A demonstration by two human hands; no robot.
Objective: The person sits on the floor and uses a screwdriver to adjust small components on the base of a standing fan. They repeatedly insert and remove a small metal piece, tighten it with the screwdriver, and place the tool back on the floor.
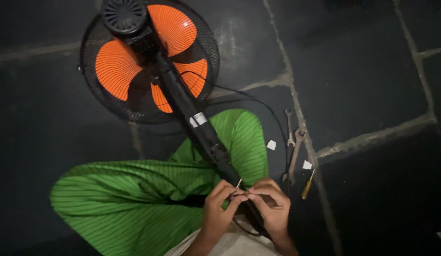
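One pedestal fan (149,61), orange blades in blk cage, lies far-left on dark stone floor (362,61); its blk pole (194,123) runs near across green-striped lap. Left hand (219,208) & right hand (272,204) meet at pole's near end, fingertips pinching a thin pin (239,183). Spanners (292,142) & yellow screwdriver (307,186) lie right.

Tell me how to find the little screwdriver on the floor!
Start at the big fan with orange blades lying on the dark stone floor. Look right of the person's hands, past the two grey spanners. The screwdriver lies closest to the right hand, and only it has a yellow handle.
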